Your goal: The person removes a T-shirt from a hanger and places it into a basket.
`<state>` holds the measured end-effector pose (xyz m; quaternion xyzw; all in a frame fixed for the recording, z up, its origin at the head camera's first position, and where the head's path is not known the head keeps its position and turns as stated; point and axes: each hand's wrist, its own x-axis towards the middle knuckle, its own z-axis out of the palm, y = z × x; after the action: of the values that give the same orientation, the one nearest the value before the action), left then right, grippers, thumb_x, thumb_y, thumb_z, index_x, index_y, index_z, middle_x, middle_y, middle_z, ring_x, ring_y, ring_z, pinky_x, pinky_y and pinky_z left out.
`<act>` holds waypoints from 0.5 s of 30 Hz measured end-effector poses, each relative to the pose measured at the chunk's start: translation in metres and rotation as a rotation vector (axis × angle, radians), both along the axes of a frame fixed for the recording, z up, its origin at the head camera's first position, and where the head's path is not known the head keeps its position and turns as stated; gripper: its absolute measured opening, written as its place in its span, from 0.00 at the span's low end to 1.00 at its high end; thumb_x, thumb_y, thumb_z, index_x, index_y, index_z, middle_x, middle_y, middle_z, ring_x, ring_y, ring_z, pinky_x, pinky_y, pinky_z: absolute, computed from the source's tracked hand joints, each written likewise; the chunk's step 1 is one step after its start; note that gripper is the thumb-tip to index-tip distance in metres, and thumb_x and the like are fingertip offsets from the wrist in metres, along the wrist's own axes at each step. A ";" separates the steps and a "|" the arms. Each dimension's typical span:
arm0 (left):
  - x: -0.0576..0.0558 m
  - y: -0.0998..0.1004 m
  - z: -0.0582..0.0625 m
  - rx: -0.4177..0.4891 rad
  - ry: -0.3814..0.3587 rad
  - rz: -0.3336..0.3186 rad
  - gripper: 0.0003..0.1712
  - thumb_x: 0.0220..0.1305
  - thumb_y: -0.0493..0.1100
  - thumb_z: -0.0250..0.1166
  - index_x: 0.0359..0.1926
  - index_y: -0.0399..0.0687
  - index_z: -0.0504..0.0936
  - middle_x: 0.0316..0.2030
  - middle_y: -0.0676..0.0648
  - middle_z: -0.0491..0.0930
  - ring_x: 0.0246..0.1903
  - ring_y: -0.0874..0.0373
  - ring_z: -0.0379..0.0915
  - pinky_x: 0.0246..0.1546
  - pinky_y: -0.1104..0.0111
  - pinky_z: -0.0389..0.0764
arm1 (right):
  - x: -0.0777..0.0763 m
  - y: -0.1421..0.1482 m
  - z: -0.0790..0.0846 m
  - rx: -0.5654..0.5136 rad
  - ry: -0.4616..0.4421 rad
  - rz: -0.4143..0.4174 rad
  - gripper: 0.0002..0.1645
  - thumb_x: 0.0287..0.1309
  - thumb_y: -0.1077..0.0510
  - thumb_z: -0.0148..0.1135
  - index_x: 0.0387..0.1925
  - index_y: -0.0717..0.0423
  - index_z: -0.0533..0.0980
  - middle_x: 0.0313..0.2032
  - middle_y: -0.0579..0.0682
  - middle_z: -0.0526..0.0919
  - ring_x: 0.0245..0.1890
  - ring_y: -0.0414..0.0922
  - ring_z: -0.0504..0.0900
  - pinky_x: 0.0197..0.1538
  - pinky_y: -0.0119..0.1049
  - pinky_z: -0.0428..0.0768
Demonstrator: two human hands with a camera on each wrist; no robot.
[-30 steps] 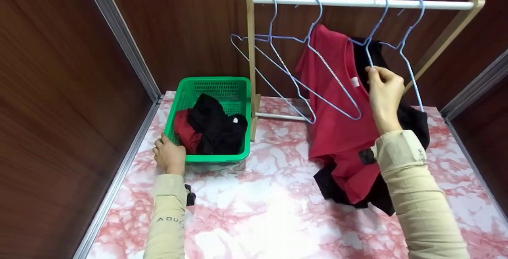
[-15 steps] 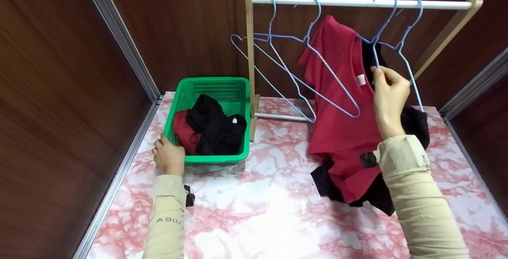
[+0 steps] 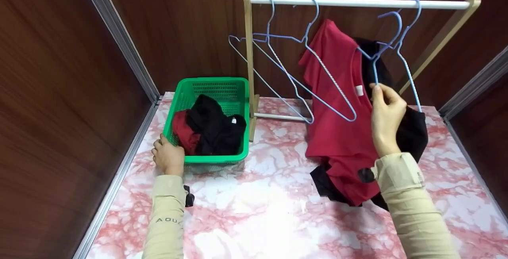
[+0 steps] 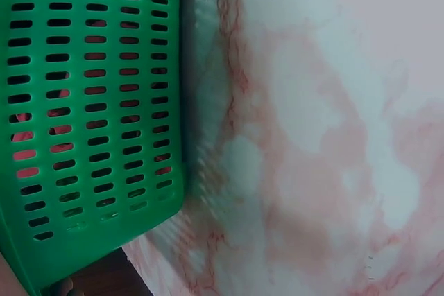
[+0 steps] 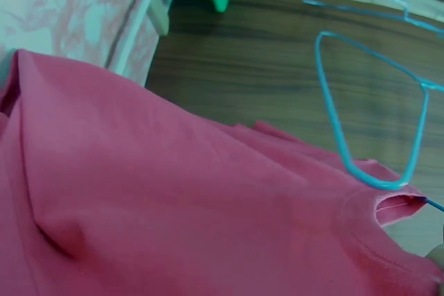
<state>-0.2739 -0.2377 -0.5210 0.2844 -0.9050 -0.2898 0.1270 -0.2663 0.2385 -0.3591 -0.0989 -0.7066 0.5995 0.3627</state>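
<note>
My right hand [image 3: 388, 118] pinches the wire of a blue clothes hanger [image 3: 376, 70], whose hook is off the rail and below it. A red T-shirt [image 3: 337, 132] with a white neck label hangs from this hanger, its lower part bunched near the floor. In the right wrist view the red T-shirt [image 5: 173, 199] fills the lower half. My left hand [image 3: 168, 156] grips the near left corner of a green basket [image 3: 216, 158], fingers over the rim. Inside lie a black garment [image 3: 210, 124] and a red one [image 3: 185, 132].
A clothes rack with a white rail [image 3: 349, 2] stands at the back. Two bare blue hangers [image 3: 309, 45] hang on its left half. On the right, another hanger [image 3: 405, 58] carries a black garment [image 3: 412, 132]. Brown panels [image 3: 51, 92] enclose the marbled floor [image 3: 254, 211].
The held hanger's hook rises off the rail, shifts right, then comes down below it, the red T-shirt moving along. My left hand stays on the basket corner.
</note>
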 end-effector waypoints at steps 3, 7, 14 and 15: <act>0.000 0.001 0.001 -0.005 -0.011 -0.007 0.38 0.57 0.40 0.53 0.70 0.38 0.55 0.62 0.32 0.63 0.59 0.34 0.60 0.59 0.45 0.65 | 0.007 -0.002 -0.003 0.013 -0.008 -0.014 0.14 0.61 0.59 0.58 0.39 0.65 0.82 0.21 0.25 0.79 0.25 0.28 0.72 0.36 0.21 0.70; 0.000 0.001 0.003 -0.009 -0.025 -0.016 0.38 0.58 0.40 0.53 0.70 0.37 0.55 0.62 0.31 0.63 0.60 0.34 0.59 0.60 0.46 0.63 | 0.014 -0.003 -0.010 0.016 0.002 -0.029 0.14 0.59 0.58 0.61 0.39 0.66 0.82 0.20 0.29 0.77 0.24 0.28 0.71 0.35 0.22 0.69; -0.001 0.003 0.005 -0.062 -0.026 -0.017 0.36 0.61 0.41 0.53 0.69 0.34 0.55 0.61 0.29 0.63 0.60 0.33 0.59 0.62 0.47 0.61 | 0.011 0.004 -0.041 -0.038 0.044 -0.020 0.13 0.60 0.59 0.60 0.42 0.63 0.83 0.24 0.28 0.80 0.24 0.29 0.73 0.34 0.21 0.71; -0.001 0.003 0.005 -0.073 -0.009 -0.020 0.36 0.61 0.40 0.53 0.69 0.33 0.55 0.61 0.29 0.63 0.61 0.34 0.58 0.62 0.47 0.60 | 0.011 0.004 -0.045 -0.045 0.048 -0.016 0.14 0.60 0.59 0.59 0.44 0.63 0.82 0.25 0.28 0.81 0.24 0.29 0.73 0.34 0.21 0.72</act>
<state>-0.2750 -0.2342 -0.5157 0.2721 -0.9182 -0.2567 0.1303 -0.2549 0.2428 -0.4041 -0.0985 -0.6832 0.6145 0.3819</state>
